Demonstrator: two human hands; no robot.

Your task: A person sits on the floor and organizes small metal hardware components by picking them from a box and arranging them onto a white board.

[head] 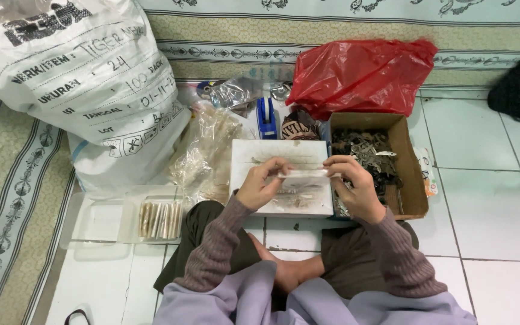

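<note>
Clear packet (303,174), small and flat, sits pinched between my left hand (260,183) and right hand (356,186), both closed on its ends above the white box (281,153). Just right I see the cardboard box (410,162) of small metal pieces, the red bag (362,72) behind it, a clear tray (100,222) at left.

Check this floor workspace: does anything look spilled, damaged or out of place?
Nothing stands out. Both hands hold a small clear packet over the white box; the cardboard box contains its metal pieces.
</note>
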